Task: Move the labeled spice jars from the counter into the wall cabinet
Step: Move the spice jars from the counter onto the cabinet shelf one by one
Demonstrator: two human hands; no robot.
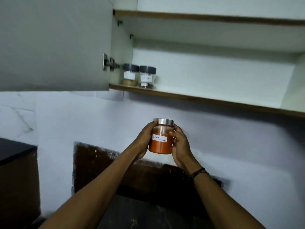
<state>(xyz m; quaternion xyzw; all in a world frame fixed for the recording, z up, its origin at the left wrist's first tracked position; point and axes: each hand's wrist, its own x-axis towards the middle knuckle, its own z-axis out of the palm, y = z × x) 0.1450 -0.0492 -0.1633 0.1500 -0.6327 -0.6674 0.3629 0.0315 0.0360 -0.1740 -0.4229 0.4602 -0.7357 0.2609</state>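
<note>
Reaching up, both forearms run out of frame at the bottom edge, so elbows & body are cut off. Counter shows only as a dark corner at far left. Left hand and right hand hold the chilli jar between them, upright, in mid-air in front of the wall, below the cabinet shelf. Left grip: fingers curled round the jar's left side, fingertips mostly hidden behind it. Right grip: thumb across the front by the label, other fingers wrapped behind, not visible. Label partly covered by the left hand; reads approx "chilli powder". Jar has a metal lid, orange-red powder inside. Farther off, two dark-lidded jars stand side by side at the shelf's left end near the door hinge; their labels are too blurred to read.
</note>
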